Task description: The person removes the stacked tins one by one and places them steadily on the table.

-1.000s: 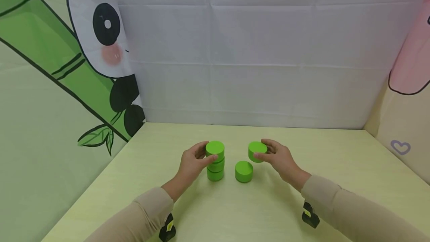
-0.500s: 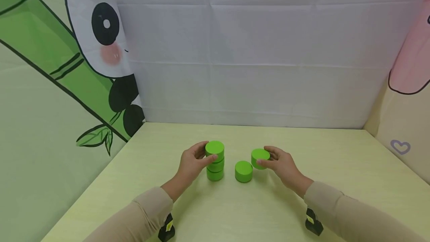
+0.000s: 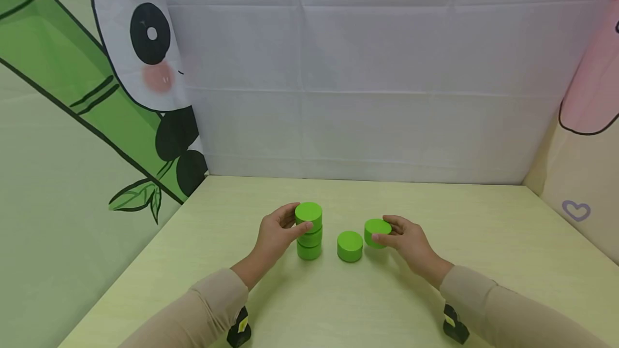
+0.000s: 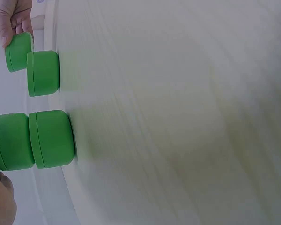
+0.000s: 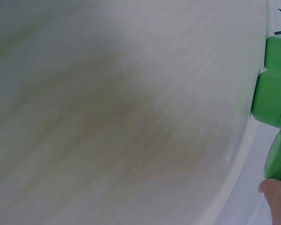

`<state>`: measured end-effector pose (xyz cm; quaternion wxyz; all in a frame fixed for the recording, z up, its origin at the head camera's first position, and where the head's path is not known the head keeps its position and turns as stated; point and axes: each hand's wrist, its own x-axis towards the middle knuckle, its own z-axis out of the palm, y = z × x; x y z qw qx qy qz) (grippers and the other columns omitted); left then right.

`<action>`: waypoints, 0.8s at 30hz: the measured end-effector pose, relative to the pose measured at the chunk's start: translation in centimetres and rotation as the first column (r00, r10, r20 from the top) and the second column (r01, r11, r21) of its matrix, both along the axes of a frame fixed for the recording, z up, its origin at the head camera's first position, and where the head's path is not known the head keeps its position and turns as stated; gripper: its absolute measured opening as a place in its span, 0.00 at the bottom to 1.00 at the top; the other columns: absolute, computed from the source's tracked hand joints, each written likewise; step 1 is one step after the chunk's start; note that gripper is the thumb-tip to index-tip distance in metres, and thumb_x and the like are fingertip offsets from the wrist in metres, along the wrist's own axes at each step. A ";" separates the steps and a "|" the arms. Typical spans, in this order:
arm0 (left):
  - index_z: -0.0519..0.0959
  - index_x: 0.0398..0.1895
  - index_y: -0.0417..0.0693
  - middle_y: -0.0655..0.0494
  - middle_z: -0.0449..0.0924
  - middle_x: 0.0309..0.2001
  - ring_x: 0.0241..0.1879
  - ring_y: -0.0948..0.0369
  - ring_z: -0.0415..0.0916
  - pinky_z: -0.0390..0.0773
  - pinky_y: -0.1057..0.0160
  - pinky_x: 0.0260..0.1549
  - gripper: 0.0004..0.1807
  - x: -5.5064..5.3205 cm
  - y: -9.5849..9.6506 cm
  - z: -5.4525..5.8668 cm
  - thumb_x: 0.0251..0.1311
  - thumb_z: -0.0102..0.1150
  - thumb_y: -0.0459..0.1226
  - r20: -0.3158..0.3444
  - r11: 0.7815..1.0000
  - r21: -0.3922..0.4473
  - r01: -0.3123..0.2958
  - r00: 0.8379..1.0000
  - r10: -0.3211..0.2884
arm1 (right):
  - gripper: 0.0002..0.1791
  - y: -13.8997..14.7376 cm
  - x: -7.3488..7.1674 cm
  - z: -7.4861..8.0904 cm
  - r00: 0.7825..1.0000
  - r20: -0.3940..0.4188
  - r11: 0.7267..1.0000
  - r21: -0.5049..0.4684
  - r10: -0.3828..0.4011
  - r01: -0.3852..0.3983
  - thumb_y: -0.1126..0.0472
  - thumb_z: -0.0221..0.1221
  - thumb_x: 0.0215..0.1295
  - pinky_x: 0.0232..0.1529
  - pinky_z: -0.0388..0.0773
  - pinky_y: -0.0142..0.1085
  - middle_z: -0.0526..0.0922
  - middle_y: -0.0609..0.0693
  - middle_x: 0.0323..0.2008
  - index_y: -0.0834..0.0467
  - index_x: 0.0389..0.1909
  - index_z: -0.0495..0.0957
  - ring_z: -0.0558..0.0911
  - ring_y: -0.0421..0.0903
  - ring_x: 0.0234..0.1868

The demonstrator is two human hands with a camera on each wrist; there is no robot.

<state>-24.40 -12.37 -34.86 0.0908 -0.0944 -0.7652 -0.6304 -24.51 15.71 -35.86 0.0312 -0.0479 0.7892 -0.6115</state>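
Three green round blocks form an upright stack [image 3: 309,252] in the head view. My left hand [image 3: 276,236] grips the top block [image 3: 308,212], thumb in front and fingers behind. To the right of the stack, a single green round block [image 3: 350,247] lies flat on the table. My right hand [image 3: 411,241] pinches another green round block [image 3: 377,232] just right of that one. In the left wrist view, this pinched block [image 4: 18,52] is slightly tilted and raised off the tabletop. The right wrist view catches only its edge and my thumb [image 5: 277,197].
The pale wooden table [image 3: 387,305] ends at a white cloth backdrop [image 3: 362,95]. A printed panda and bamboo panel [image 3: 111,85] borders the left side, and a panel with a pink figure [image 3: 587,95] the right. Dark wrist devices [image 3: 239,329] hang below both sleeves.
My right hand has come down and slightly right with its block, nearer the table. My left hand stays on the stack's top block, and the lone block has not moved.
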 end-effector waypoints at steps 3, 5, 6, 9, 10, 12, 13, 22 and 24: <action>0.72 0.58 0.39 0.44 0.75 0.56 0.57 0.51 0.72 0.71 0.60 0.58 0.30 0.0 0.0 0.0 0.49 0.68 0.34 0.003 1.000 0.003 -0.003 1.000 0.003 | 0.40 0.1 -0.1 -0.2 1.000 -0.002 1.000 0.020 -0.010 0.010 0.59 0.66 0.54 0.60 0.71 0.44 0.67 0.66 0.61 0.69 0.65 0.59 0.70 0.57 0.61; 0.72 0.58 0.39 0.44 0.75 0.56 0.57 0.51 0.72 0.71 0.61 0.58 0.30 0.0 -0.1 -0.1 0.49 0.68 0.34 0.004 1.000 0.005 -0.005 1.000 0.005 | 0.40 0.2 -0.1 -0.4 1.000 -0.005 0.999 0.038 -0.017 0.017 0.59 0.67 0.54 0.59 0.72 0.43 0.68 0.67 0.61 0.70 0.64 0.60 0.70 0.58 0.61; 0.72 0.58 0.39 0.44 0.75 0.56 0.57 0.51 0.72 0.72 0.61 0.58 0.30 0.0 -0.1 -0.1 0.49 0.68 0.34 0.005 1.000 0.005 -0.006 1.000 0.006 | 0.40 0.2 -0.1 -0.4 1.000 -0.005 0.999 0.045 -0.021 0.021 0.60 0.67 0.53 0.59 0.73 0.43 0.68 0.67 0.60 0.70 0.64 0.61 0.71 0.58 0.60; 0.72 0.58 0.39 0.44 0.75 0.56 0.57 0.51 0.72 0.71 0.60 0.58 0.30 0.0 0.0 0.0 0.49 0.69 0.34 0.006 1.000 0.007 -0.005 1.000 0.005 | 0.39 0.2 0.1 -0.4 1.000 -0.009 0.998 0.064 -0.030 0.030 0.61 0.67 0.53 0.57 0.75 0.42 0.69 0.67 0.59 0.70 0.63 0.61 0.72 0.57 0.59; 0.72 0.58 0.39 0.44 0.75 0.56 0.57 0.51 0.72 0.71 0.60 0.58 0.30 0.1 0.0 0.0 0.49 0.69 0.34 0.005 1.000 0.007 -0.004 1.000 0.004 | 0.39 0.2 0.1 -0.4 0.999 -0.012 0.997 0.073 -0.032 0.032 0.62 0.68 0.52 0.56 0.75 0.41 0.70 0.67 0.59 0.70 0.63 0.62 0.72 0.57 0.58; 0.72 0.58 0.38 0.44 0.75 0.56 0.57 0.51 0.72 0.71 0.60 0.58 0.30 0.1 0.0 0.0 0.49 0.69 0.34 0.006 1.000 0.006 -0.003 1.000 0.003 | 0.39 0.2 0.2 -0.5 0.999 -0.016 0.995 0.095 -0.037 0.039 0.62 0.68 0.51 0.53 0.77 0.39 0.72 0.67 0.57 0.70 0.62 0.62 0.74 0.56 0.56; 0.72 0.58 0.38 0.44 0.74 0.56 0.57 0.51 0.72 0.71 0.60 0.58 0.30 0.1 0.0 0.0 0.49 0.68 0.34 0.006 1.000 0.005 -0.003 1.000 0.003 | 0.39 0.2 0.2 -0.5 0.999 -0.018 0.993 0.109 -0.041 0.043 0.62 0.69 0.51 0.51 0.78 0.37 0.72 0.66 0.56 0.70 0.62 0.63 0.74 0.56 0.54; 0.72 0.58 0.39 0.44 0.75 0.56 0.57 0.51 0.72 0.71 0.60 0.59 0.30 0.0 0.0 0.0 0.49 0.68 0.34 0.008 1.000 0.006 -0.002 1.000 0.002 | 0.39 0.3 0.0 -0.8 0.998 -0.038 0.979 0.194 -0.051 0.057 0.60 0.70 0.48 0.45 0.77 0.33 0.76 0.62 0.51 0.70 0.59 0.66 0.75 0.50 0.48; 0.72 0.58 0.39 0.44 0.75 0.56 0.57 0.51 0.72 0.71 0.60 0.59 0.30 0.0 0.0 0.0 0.49 0.69 0.35 0.011 1.000 0.005 -0.004 1.000 0.004 | 0.38 0.4 0.0 -0.8 0.998 -0.041 0.977 0.205 -0.053 0.061 0.61 0.70 0.47 0.44 0.77 0.33 0.76 0.62 0.50 0.70 0.59 0.66 0.75 0.50 0.47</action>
